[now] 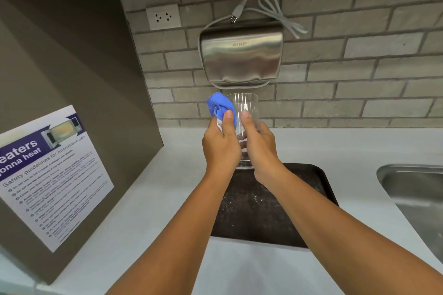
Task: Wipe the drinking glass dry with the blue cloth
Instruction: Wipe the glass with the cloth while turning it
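Note:
A clear drinking glass is held upright in the air above the counter, in front of the brick wall. My right hand wraps around its lower half, thumb up against the side. My left hand grips a bunched blue cloth and presses it against the glass's left side near the rim. The glass's base shows between my two wrists, above the dark tray.
A dark tray lies on the white counter under my forearms. A steel sink is at the right. A metal hand dryer hangs on the brick wall above the glass, a socket beside it. A brown panel with a poster stands left.

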Tool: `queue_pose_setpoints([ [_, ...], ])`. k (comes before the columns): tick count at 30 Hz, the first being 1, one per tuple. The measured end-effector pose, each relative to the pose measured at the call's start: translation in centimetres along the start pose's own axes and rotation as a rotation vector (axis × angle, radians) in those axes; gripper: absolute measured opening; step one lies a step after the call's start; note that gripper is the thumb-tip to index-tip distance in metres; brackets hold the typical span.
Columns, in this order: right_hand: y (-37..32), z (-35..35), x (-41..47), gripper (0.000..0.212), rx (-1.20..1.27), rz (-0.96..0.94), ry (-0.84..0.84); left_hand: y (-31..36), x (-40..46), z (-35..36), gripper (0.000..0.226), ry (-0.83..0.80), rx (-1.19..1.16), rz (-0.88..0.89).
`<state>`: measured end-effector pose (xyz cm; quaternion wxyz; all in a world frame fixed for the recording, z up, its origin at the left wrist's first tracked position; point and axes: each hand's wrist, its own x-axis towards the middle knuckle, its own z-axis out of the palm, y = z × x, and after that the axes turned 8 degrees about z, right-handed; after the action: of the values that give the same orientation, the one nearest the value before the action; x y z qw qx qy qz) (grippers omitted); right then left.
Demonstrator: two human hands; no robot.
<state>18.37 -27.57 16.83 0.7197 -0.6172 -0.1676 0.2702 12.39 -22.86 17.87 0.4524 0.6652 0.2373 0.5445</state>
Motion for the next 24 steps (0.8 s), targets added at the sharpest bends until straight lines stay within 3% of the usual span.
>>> queue_pose_setpoints([
  [4, 0.0, 0.0, 0.0, 0.065, 0.019, 0.019, -0.015, -0.4, -0.8, 0.0, 0.035, -0.054, 0.061, 0.171],
  [6, 0.0, -0.3, -0.1, 0.060, 0.067, 0.020, -0.024, -0.5, -0.1, -0.5, 0.030, -0.063, -0.045, 0.038],
  [9, 0.3, -0.7, 0.1, 0.056, 0.134, 0.028, -0.088, -0.8, 1.1, -1.4, 0.032, -0.078, -0.209, -0.302],
  [13, 0.4, -0.8, 0.0, 0.051, 0.159, 0.065, -0.138, -0.3, 1.7, -2.0, 0.033, -0.120, -0.254, -0.480],
  [15, 0.3, -0.7, 0.1, 0.051, 0.146, 0.065, -0.142, -0.1, 1.4, -1.5, 0.030, -0.061, -0.231, -0.415],
  [17, 0.1, -0.5, 0.0, 0.050, 0.109, 0.053, -0.117, 0.2, 0.5, -1.1, 0.027, -0.033, -0.109, -0.165],
  [20, -0.3, -0.4, 0.1, 0.051, 0.091, 0.046, -0.093, 0.2, -0.5, -0.9, 0.026, -0.132, 0.064, 0.179],
  [22, -0.6, -0.4, -0.1, 0.047, 0.090, 0.061, -0.119, 0.3, -0.1, -0.8, 0.034, -0.156, 0.093, 0.221],
  [24, -0.7, -0.5, -0.3, 0.051, 0.094, 0.072, -0.138, 0.7, 0.5, -0.8, 0.029, -0.104, 0.025, 0.094],
])
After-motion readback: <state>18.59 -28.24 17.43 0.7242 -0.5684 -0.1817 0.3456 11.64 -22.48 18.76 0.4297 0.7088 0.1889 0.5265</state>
